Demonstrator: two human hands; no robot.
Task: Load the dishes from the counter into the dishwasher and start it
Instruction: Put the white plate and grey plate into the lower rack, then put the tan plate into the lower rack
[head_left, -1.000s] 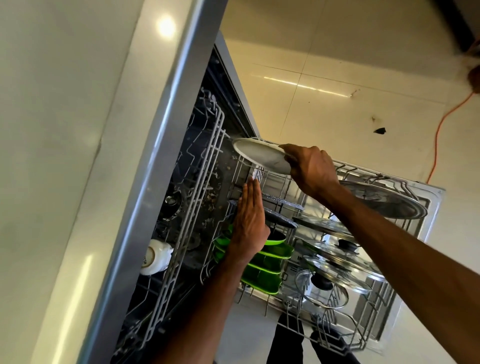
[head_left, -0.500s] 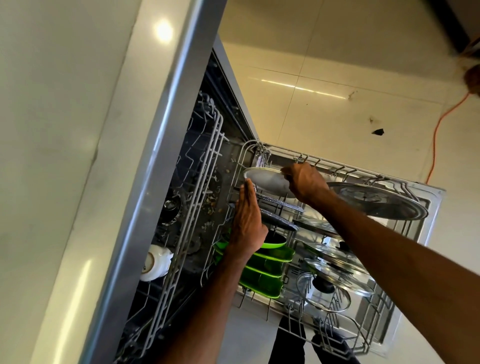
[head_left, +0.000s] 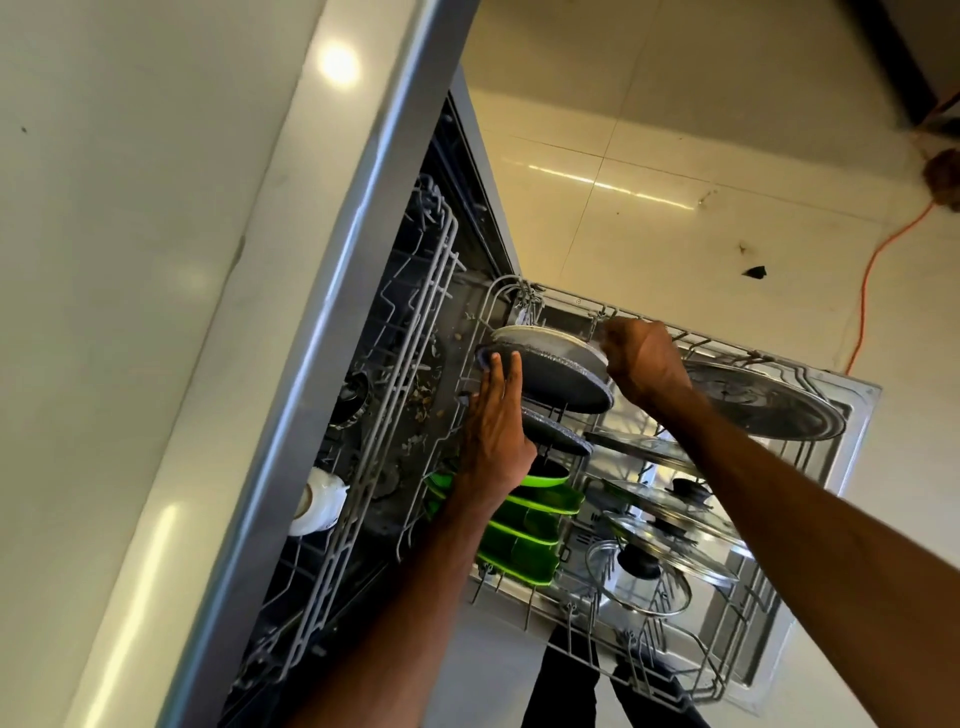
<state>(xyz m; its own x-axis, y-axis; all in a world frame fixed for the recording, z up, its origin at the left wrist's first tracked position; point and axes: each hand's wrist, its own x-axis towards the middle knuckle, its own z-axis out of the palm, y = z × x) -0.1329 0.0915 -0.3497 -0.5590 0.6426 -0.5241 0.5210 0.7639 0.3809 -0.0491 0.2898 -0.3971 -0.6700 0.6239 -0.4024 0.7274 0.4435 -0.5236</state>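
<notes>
The white plate (head_left: 540, 336) stands on edge at the far end of the lower rack (head_left: 737, 349), in the row of slots nearest the tub, just behind a dark speckled plate (head_left: 561, 387); whether the two touch, the view does not settle. The right hand (head_left: 641, 364) has its fingers curled at the white plate's right rim, apparently pinching it, though blur hides the fingertips; the left hand (head_left: 493, 431) lies flat, fingers straight and together, their tips pressed on the dark speckled plate's left edge, as if to hold it aside. Nearer in the same row stand a second dark plate (head_left: 556, 435) and green plates (head_left: 540, 530); glass lids (head_left: 670, 519) and a steel platter (head_left: 763, 402) fill the rack's right side. The white plate looks ceramic: stiff, moderately heavy, brittle and probably slick with glaze; a knock against its neighbour or the tines could chip it. The safest hold seems to be the rim, thumb on one face and fingers on the other, let go only once the lower edge sits between tines.
</notes>
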